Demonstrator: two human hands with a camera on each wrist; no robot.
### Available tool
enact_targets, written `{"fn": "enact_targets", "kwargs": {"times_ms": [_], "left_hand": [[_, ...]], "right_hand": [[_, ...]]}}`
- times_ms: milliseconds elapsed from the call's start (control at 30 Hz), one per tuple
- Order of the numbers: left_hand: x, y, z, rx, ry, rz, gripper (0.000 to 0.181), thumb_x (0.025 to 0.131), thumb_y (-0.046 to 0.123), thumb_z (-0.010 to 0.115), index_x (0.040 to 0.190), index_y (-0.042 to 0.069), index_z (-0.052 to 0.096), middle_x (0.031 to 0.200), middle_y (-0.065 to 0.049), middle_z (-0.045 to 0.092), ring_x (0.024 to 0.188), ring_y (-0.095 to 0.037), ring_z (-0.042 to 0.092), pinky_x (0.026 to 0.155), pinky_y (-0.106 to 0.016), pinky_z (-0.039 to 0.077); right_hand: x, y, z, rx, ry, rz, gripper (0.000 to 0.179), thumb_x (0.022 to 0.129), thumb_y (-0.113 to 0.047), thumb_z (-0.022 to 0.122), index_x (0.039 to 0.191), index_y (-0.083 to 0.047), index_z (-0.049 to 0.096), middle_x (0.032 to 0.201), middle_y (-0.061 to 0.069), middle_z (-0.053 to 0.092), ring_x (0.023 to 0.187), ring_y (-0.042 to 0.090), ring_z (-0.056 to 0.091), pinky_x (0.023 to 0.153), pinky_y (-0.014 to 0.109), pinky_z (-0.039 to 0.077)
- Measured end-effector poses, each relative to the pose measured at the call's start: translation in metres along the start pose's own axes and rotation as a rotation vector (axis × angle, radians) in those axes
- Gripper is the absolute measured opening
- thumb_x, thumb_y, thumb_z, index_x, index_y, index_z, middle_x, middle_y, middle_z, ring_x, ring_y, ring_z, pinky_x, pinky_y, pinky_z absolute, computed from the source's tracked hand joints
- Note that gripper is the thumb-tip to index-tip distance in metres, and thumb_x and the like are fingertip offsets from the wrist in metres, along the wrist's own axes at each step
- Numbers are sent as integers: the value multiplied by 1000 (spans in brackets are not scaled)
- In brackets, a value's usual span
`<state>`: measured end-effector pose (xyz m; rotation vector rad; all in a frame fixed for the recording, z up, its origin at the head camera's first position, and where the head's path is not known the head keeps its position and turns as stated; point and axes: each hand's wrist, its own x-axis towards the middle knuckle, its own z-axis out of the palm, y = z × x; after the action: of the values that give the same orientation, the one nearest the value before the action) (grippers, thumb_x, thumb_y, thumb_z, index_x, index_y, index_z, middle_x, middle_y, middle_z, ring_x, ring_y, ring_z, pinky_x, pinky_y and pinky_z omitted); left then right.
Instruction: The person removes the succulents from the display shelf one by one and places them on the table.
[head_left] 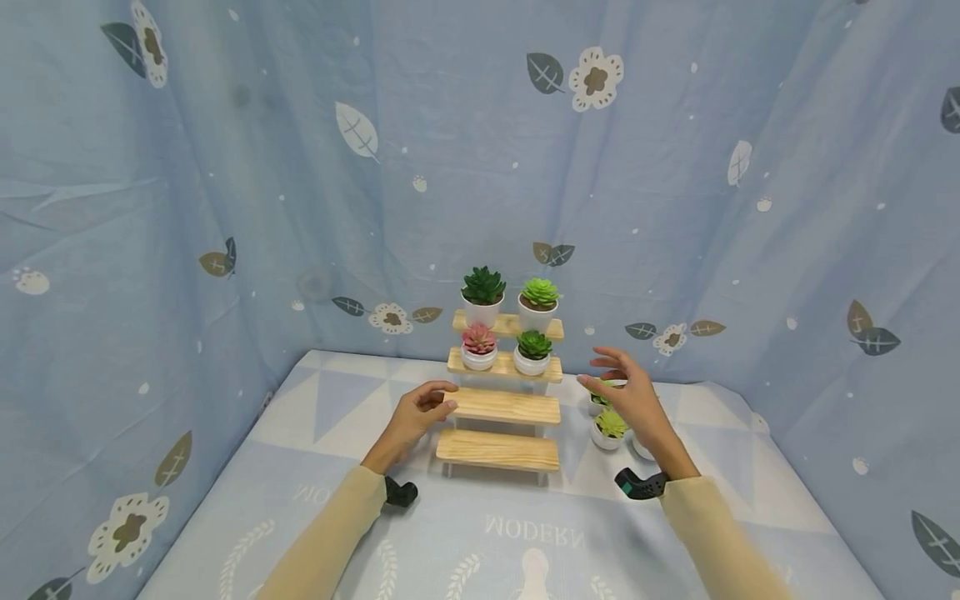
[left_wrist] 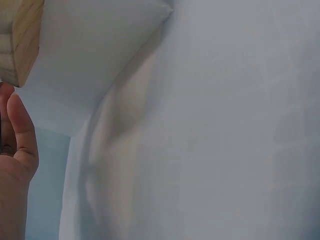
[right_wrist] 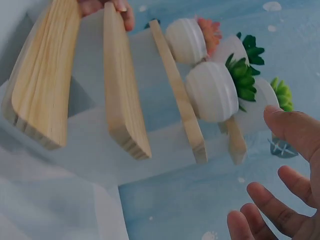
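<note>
A tiered wooden plant stand (head_left: 498,450) stands mid-table, with stepped planks. My left hand (head_left: 420,414) is at the left end of its second plank from the bottom; in the right wrist view fingertips (right_wrist: 120,6) show on both sides of that plank. On the top plank sit a dark green potted succulent (head_left: 483,292) and a light green one (head_left: 538,302). The plank below bears a pink succulent (head_left: 479,346) and a green one (head_left: 533,350). My right hand (head_left: 633,400) hovers right of the stand, fingers spread and holding nothing.
Beneath and beside my right hand are more small white pots, including a yellow-green succulent (head_left: 609,427), partly hidden by the hand. A patterned blue curtain (head_left: 450,167) hangs behind and on both sides. The printed tablecloth (head_left: 420,542) covers the table.
</note>
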<state>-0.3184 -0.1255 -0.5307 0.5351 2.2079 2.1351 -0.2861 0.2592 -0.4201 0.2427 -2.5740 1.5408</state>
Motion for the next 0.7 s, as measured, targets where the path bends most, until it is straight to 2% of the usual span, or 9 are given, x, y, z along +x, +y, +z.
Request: {"fn": "enact_targets", "kwargs": {"times_ms": [333,533,700], "left_hand": [[-1,-1,1,-16,22,4,36,97,25,75,130,14,68,114,-14,65,98,-26,64,91,-53,56],[-2,0,2,-15,24,3,36,97,25,76,130,14,68,112,-13,66,97,-25,64,89,-49,57],[-2,0,2,-22,28,4,35,97,26,76,129,15,69,113,-13,66,97,-25,65,87,-45,58]], "right_hand": [[10,-16,28,25,-53,-71,71,92,-43,79,152,-24,47,144,11,55,124,35,52,97,54,49],[17,-19,42,44,-75,-60,73,91,-45,79,154,-24,47,145,9,54,124,36,52,97,53,50],[24,-23,48,54,-69,-38,74,89,-48,80,152,-25,48,143,7,55,120,30,53,95,50,51]]}}
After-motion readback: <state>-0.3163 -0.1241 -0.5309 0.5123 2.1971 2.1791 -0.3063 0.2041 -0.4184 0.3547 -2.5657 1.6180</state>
